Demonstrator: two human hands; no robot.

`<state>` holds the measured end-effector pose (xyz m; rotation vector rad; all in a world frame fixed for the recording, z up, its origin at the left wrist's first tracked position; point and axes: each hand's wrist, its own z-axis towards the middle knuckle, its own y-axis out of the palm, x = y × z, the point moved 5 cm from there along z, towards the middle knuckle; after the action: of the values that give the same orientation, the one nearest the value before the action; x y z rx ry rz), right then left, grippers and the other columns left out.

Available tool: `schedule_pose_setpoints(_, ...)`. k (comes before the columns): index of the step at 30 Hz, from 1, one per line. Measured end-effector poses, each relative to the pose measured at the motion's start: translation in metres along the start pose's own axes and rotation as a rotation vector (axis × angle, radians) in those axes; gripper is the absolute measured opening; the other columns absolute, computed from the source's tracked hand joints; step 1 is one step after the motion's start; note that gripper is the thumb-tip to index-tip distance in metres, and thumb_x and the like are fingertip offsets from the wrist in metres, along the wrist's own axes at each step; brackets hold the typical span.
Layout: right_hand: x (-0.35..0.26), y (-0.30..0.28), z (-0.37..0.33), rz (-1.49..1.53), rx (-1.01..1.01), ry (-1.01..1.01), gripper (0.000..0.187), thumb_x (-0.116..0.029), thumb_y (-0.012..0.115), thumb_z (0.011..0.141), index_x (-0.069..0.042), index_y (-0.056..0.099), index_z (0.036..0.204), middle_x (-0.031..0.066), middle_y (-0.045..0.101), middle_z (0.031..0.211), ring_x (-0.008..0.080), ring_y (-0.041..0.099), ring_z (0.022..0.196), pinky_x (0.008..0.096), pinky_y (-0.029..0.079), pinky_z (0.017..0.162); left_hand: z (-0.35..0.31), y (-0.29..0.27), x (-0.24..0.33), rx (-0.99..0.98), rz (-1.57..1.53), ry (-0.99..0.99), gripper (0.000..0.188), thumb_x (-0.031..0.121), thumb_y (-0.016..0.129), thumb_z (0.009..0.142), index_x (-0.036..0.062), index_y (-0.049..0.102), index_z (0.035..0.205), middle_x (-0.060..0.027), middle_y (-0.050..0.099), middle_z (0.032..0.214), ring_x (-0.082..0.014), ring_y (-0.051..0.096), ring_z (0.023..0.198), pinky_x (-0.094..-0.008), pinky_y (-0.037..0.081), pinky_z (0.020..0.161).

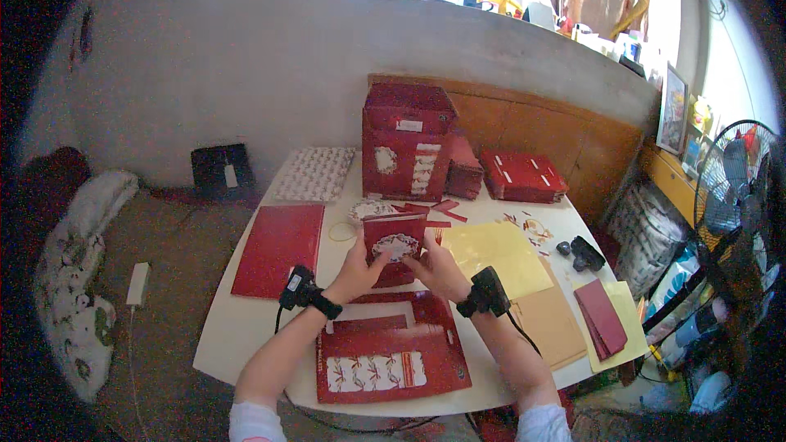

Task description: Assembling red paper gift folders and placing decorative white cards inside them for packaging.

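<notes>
Upright over the middle of the table, a dark red cardboard piece [395,233] with a white ornate print is held between both my hands. My left hand [354,272] closes on its left edge, the thumb lying across the front. On the right side my right hand [444,272] grips it, its thumb near the lower part of the print. Whether the piece is a box or a folded card I cannot tell. Below my hands, a flat red printed cardboard sheet [442,381] with a white patterned panel lies near the table's front edge.
A tall red carton [381,127] stands at the back, beside a stack of red cardboard [524,168]. Left lie a plain red sheet [278,250] and a white patterned sheet [315,173]. Yellow paper [499,254] and dark red cards [599,321] lie right, near a fan [735,176].
</notes>
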<state>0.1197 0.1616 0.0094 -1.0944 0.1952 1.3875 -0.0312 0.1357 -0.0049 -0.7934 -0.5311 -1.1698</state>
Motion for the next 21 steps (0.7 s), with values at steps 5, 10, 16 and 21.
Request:
schedule_pose_setpoints(5, -0.003, 0.005, 0.003, -0.026, -0.015, -0.054, 0.036, -0.010, 0.058, 0.079, -0.002, 0.039, 0.108, 0.0130, 0.057, 0.071, 0.0191, 0.054, 0.054, 0.0308, 0.042, 0.049, -0.002, -0.008, -0.020, -0.010, -0.005, -0.031, 0.043, 0.015, 0.057, 0.080, -0.0029, 0.039, 0.114, -0.0172, 0.054, 0.104, -0.0234, 0.052, 0.097, -0.0326, 0.040, 0.083)
schedule_pose_setpoints(10, 0.007, 0.002, 0.005, -0.011, -0.022, -0.017, 0.036, -0.009, 0.058, 0.078, -0.003, 0.040, 0.109, 0.0133, 0.058, 0.075, 0.0183, 0.055, 0.056, 0.0293, 0.044, 0.052, 0.003, -0.005, -0.010, 0.011, -0.031, -0.057, 0.041, 0.016, 0.060, 0.078, -0.0023, 0.042, 0.110, -0.0139, 0.057, 0.100, -0.0202, 0.054, 0.093, -0.0315, 0.041, 0.081)
schedule_pose_setpoints(16, 0.016, 0.001, 0.007, 0.135, -0.071, -0.031, 0.041, -0.008, 0.058, 0.079, -0.005, 0.038, 0.114, 0.0144, 0.060, 0.082, 0.0206, 0.060, 0.063, 0.0323, 0.047, 0.053, -0.003, -0.006, 0.003, -0.220, -0.124, -0.174, 0.032, 0.016, 0.062, 0.078, 0.0007, 0.052, 0.104, -0.0061, 0.060, 0.093, -0.0121, 0.054, 0.085, -0.0283, 0.044, 0.073)
schedule_pose_setpoints(21, -0.003, -0.022, 0.001, 0.379, -0.069, -0.048, 0.040, -0.004, 0.054, 0.081, -0.006, 0.038, 0.117, 0.0078, 0.057, 0.092, 0.0158, 0.058, 0.075, 0.0276, 0.048, 0.062, 0.004, 0.001, 0.058, -0.114, 0.348, 0.275, 0.034, 0.012, 0.061, 0.074, 0.0054, 0.055, 0.106, -0.0072, 0.060, 0.091, -0.0184, 0.057, 0.078, -0.0282, 0.046, 0.066)
